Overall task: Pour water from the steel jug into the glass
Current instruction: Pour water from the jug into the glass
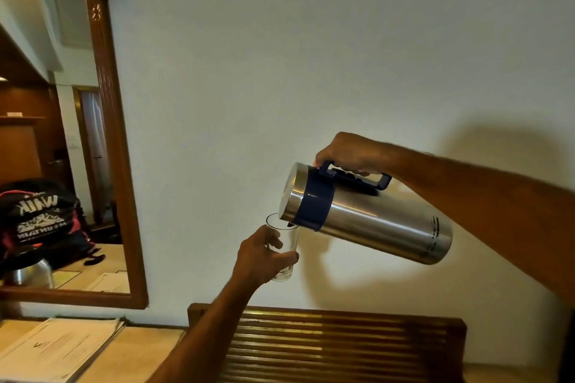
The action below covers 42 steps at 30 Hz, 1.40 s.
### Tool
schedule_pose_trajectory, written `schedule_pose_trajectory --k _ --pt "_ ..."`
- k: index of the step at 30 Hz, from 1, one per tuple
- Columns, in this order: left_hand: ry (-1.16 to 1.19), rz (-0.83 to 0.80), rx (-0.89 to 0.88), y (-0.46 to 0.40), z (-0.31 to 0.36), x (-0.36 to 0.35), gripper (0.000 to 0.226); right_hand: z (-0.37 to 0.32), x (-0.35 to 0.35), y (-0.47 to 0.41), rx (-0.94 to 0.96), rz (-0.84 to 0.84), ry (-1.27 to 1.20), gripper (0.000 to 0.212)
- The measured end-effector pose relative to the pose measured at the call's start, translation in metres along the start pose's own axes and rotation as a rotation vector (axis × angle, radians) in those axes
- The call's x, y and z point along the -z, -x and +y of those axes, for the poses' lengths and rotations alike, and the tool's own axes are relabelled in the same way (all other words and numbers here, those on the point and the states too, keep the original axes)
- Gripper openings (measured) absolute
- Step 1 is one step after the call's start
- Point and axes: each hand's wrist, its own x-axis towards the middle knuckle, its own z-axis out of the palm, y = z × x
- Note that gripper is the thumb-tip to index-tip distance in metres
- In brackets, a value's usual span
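Note:
The steel jug [373,221] has a dark blue collar and handle. It is tipped steeply to the left in mid-air, its spout right over the rim of the glass [287,258]. My right hand [351,154] grips the blue handle from above. My left hand [261,258] wraps around the clear glass from the left and holds it upright, raised in front of the white wall. The glass looks nearly empty; I cannot make out a stream of water.
A wood-framed mirror [124,196] hangs on the wall at left and reflects a black bag. Below it a light tabletop [140,351] carries printed papers [59,348]. A slatted wooden rack [342,348] stands beneath my hands.

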Motion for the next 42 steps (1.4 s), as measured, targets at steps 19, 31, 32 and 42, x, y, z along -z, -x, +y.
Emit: schedule_pose_trajectory --k 19,31,32,42 --pt "0.054 0.019 -0.060 0.006 0.001 -0.006 0.059 -0.040 0.001 -0.030 -0.010 -0.123 0.279 0.039" --pt "0.095 0.007 -0.048 0.009 0.001 -0.007 0.057 -0.028 0.012 -0.035 -0.019 -0.110 0.219 0.037" --pt "0.094 0.010 -0.050 0.009 0.001 -0.007 0.056 -0.027 0.012 -0.035 -0.018 -0.108 0.218 0.037" --pt "0.087 -0.006 -0.054 0.007 0.008 -0.014 0.060 -0.020 0.016 -0.027 -0.014 -0.074 0.159 0.037"
